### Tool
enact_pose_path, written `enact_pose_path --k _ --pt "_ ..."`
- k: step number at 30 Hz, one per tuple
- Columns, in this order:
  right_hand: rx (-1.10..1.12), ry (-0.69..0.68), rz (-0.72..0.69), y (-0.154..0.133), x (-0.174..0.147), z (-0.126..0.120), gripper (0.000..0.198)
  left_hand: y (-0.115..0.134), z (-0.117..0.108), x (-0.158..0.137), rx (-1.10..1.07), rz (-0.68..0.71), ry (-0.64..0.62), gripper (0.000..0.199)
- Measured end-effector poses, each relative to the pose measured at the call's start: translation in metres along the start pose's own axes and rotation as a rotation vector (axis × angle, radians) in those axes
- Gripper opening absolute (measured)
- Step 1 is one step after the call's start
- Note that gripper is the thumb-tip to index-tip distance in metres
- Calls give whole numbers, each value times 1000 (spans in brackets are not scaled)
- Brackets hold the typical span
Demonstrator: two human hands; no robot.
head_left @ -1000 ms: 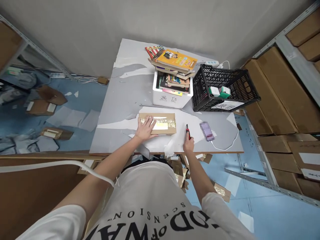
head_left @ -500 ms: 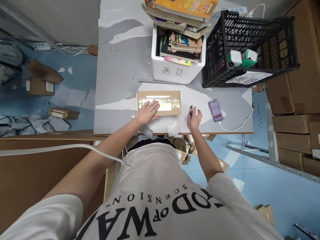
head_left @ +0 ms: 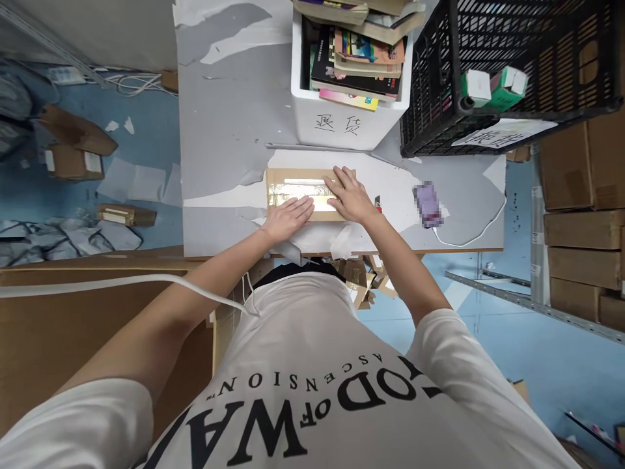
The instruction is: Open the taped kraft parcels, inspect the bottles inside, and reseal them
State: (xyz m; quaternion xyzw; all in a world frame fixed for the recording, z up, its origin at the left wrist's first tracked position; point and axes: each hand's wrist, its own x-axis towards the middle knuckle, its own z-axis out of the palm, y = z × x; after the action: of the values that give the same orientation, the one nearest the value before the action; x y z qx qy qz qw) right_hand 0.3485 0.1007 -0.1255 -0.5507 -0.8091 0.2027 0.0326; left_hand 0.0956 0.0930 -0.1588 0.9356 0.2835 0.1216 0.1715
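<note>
A flat brown cardboard box [head_left: 276,177], taped with shiny clear tape, lies on the grey table in front of me. My left hand [head_left: 289,218] rests flat on the box's near left part, fingers stretched toward the middle. Across the right end of the box lies my right hand [head_left: 350,195], its fingers spread on the top face. A red and black box cutter [head_left: 377,203] lies on the table just right of my right hand, partly hidden behind the wrist.
A phone [head_left: 428,204] on a white cable lies to the right. Behind the box stand a white foam bin [head_left: 349,127] piled with books and a black plastic crate [head_left: 434,98] holding small cartons. Torn paper [head_left: 340,242] lies along the near table edge.
My right hand has let go of the box cutter and moved left onto the box, with its fingers spread. My left hand stays on the box. The view has shifted slightly.
</note>
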Motion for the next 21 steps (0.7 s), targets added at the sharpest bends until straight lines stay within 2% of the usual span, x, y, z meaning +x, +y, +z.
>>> enact_pose_path --k 6,12,17,21 --pt "-51 -63 8 6 8 -6 70 8 14 -4 -43 -34 33 40" --pt "-185 -70 16 -2 16 -11 75 17 5 2 -78 -75 10 38" --pt "-357 -77 -47 -15 21 -18 60 19 -1 4 -64 -82 2 36" --pt "-392 -126 -34 -25 27 -30 54 21 -4 4 -19 -105 -25 35"
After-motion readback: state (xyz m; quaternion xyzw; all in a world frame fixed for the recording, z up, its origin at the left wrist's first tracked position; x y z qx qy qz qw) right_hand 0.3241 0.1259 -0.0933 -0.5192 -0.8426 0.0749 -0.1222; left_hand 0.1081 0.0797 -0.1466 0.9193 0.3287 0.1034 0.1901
